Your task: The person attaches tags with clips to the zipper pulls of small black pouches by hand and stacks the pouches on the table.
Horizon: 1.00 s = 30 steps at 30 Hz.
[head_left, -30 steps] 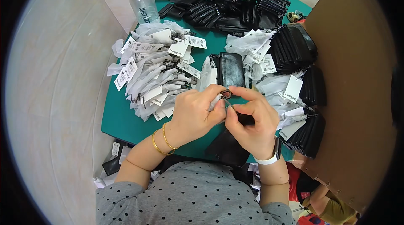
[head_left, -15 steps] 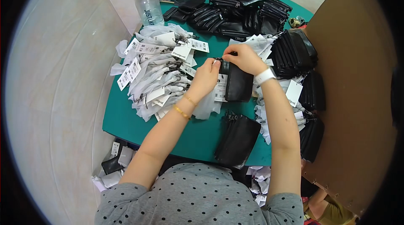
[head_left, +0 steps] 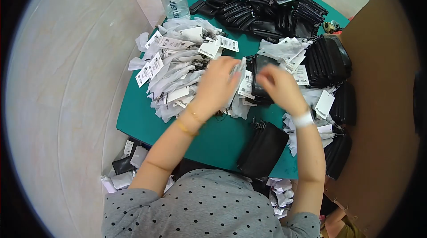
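Observation:
My left hand (head_left: 217,85), blurred by motion, is at a strip of white tissue paper (head_left: 240,71); whether its fingers grip the paper is unclear. Beside the paper, a black wallet-like pouch (head_left: 263,71) lies on the green table, with white printed tags (head_left: 246,85) along its left side. Over the pouch's right part hovers my right hand (head_left: 284,89), its bent fingers smeared by motion. Left of my left hand is a large heap of white tissue strips (head_left: 175,75) with tags and dark clasps. Closer to my body lies a stack of black pouches (head_left: 263,150) with metal clasps.
Many black pouches (head_left: 271,11) are piled at the back. More pouch stacks (head_left: 327,62) line the right side beside a tall cardboard panel (head_left: 378,82). A clear bottle (head_left: 174,0) stands at the back left. Part of another person (head_left: 338,223) shows at lower right.
My hands have moved apart, away from the pouch's top left corner. My right hand has come down and toward me. The tissue paper now stands higher beside my left hand. The view has shifted.

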Motion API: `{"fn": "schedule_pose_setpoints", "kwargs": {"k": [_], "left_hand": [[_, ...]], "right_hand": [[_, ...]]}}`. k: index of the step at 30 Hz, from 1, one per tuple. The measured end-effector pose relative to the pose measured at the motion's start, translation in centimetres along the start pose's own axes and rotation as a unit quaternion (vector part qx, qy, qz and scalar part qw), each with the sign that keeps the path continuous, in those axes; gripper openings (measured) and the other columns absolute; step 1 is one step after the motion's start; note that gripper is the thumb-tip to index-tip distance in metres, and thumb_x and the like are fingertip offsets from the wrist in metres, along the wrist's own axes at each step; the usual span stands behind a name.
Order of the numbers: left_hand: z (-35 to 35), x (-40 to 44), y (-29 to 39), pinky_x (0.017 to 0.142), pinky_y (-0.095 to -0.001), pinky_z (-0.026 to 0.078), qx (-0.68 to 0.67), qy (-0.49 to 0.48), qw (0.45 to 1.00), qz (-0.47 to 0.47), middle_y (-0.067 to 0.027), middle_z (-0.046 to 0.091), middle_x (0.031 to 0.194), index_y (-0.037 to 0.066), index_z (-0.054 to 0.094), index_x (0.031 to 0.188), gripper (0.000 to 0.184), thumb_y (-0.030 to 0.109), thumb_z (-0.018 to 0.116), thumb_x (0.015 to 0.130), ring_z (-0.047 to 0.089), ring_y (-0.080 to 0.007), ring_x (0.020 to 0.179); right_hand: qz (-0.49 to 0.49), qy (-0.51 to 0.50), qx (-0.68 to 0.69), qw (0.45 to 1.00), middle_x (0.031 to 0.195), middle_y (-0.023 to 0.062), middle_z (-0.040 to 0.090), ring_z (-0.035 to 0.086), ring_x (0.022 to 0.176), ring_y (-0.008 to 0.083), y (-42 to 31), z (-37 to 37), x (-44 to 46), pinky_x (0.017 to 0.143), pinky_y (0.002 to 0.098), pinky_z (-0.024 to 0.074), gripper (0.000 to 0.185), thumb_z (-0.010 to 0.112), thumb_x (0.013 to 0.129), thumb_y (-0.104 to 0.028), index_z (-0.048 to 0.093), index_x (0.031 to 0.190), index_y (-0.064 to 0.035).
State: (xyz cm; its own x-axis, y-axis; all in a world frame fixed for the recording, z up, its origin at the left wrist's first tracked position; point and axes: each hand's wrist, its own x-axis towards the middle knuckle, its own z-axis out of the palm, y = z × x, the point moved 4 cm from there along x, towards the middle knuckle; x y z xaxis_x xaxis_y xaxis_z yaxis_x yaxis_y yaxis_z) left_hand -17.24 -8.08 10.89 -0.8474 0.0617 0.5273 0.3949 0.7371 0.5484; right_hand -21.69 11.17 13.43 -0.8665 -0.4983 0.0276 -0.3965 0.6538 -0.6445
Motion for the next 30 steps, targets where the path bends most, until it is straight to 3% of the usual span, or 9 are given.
{"fn": "schedule_pose_setpoints", "kwargs": {"k": [2,4,7,14,19,20,23,27,30], "left_hand": [[-3.1,-0.6,-3.2,0.092,-0.0428,0.047,0.028,0.011,0.999,-0.044,-0.0127,0.066,0.106,0.003,0.067,0.104,0.021,0.016,0.067,0.088,0.059,-0.0331,0.106],[-5.7,-0.6,-5.3,0.086,-0.0437,0.047,0.135,0.018,0.99,-0.027,-0.0101,0.066,0.097,0.004,0.067,0.096,0.016,0.018,0.068,0.087,0.06,-0.0319,0.098],[-6.8,-1.3,-7.0,0.082,-0.0436,0.045,0.197,-0.079,0.975,-0.069,-0.0088,0.065,0.094,0.006,0.065,0.094,0.017,0.021,0.069,0.087,0.06,-0.0308,0.094],[-7.1,-2.0,-8.3,0.075,-0.041,0.047,0.217,-0.083,0.971,-0.059,-0.0135,0.065,0.09,0.004,0.062,0.096,0.021,0.022,0.069,0.088,0.062,-0.031,0.085],[-8.5,-2.0,-9.4,0.065,-0.033,0.045,-0.03,-0.195,0.959,-0.205,-0.0018,0.057,0.079,0.002,0.058,0.095,0.022,0.022,0.066,0.094,0.052,-0.0151,0.072],[-9.2,-1.8,-9.0,0.072,-0.03,0.045,-0.037,-0.236,0.945,-0.221,0.0019,0.055,0.084,0.0,0.059,0.099,0.023,0.023,0.064,0.097,0.049,-0.0101,0.08],[-10.8,-1.4,-8.1,0.085,-0.0247,0.043,-0.129,-0.301,0.925,-0.194,-0.0013,0.057,0.099,0.0,0.061,0.108,0.023,0.022,0.057,0.102,0.049,-0.0081,0.095],[-12.6,-0.5,-6.3,0.085,-0.0255,0.043,-0.148,-0.335,0.92,-0.143,-0.0012,0.058,0.099,0.0,0.06,0.108,0.024,0.022,0.053,0.104,0.051,-0.0093,0.094],[-13.2,-0.9,-3.4,0.084,-0.0266,0.044,-0.235,-0.319,0.913,-0.099,-0.0022,0.058,0.096,-0.001,0.059,0.109,0.024,0.02,0.047,0.106,0.052,-0.0113,0.092]], "right_hand": [[0.013,-0.085,-0.07,0.994,0.097,0.0132,0.068,0.064,0.09,0.0322,-1.9,0.2,-4.2,0.077,0.0387,0.0515,0.026,0.073,0.087,-0.025,0.068,0.094,-0.0004],[-0.084,-0.035,-0.163,0.982,0.093,0.0114,0.066,0.063,0.089,0.0313,-2.7,1.1,-7.9,0.075,0.0404,0.0513,0.027,0.076,0.082,-0.027,0.067,0.093,-0.0031],[-0.029,-0.031,-0.183,0.982,0.088,0.0101,0.064,0.063,0.087,0.0306,-3.3,2.7,-9.9,0.074,0.042,0.0509,0.025,0.078,0.08,-0.024,0.066,0.092,-0.0051],[-0.009,0.095,-0.213,0.972,0.083,0.0115,0.059,0.061,0.081,0.0293,-2.6,4.1,-11.0,0.069,0.0389,0.0512,0.022,0.076,0.081,-0.016,0.059,0.088,-0.0037],[0.009,0.098,-0.146,0.984,0.082,0.0132,0.058,0.06,0.081,0.0329,-2.5,3.3,-11.3,0.071,0.0415,0.0502,0.021,0.075,0.082,-0.015,0.06,0.09,-0.0018],[0.011,0.1,-0.121,0.987,0.082,0.0142,0.059,0.06,0.081,0.0346,-2.5,3.1,-11.4,0.072,0.0423,0.05,0.021,0.075,0.082,-0.013,0.061,0.09,-0.0008],[0.0,0.122,-0.106,0.987,0.086,0.0153,0.062,0.062,0.083,0.0342,-2.6,2.2,-11.6,0.074,0.0411,0.0512,0.021,0.073,0.083,-0.012,0.063,0.097,0.0003],[0.04,0.147,-0.018,0.988,0.094,0.0149,0.068,0.066,0.082,0.0262,-1.8,0.6,-11.6,0.074,0.035,0.0519,0.018,0.069,0.088,-0.008,0.066,0.103,0.0006],[0.039,0.188,0.063,0.979,0.09,0.0151,0.069,0.067,0.078,0.0267,-2.2,-0.6,-11.4,0.072,0.0347,0.052,0.012,0.067,0.089,-0.006,0.066,0.098,0.0018]]}}
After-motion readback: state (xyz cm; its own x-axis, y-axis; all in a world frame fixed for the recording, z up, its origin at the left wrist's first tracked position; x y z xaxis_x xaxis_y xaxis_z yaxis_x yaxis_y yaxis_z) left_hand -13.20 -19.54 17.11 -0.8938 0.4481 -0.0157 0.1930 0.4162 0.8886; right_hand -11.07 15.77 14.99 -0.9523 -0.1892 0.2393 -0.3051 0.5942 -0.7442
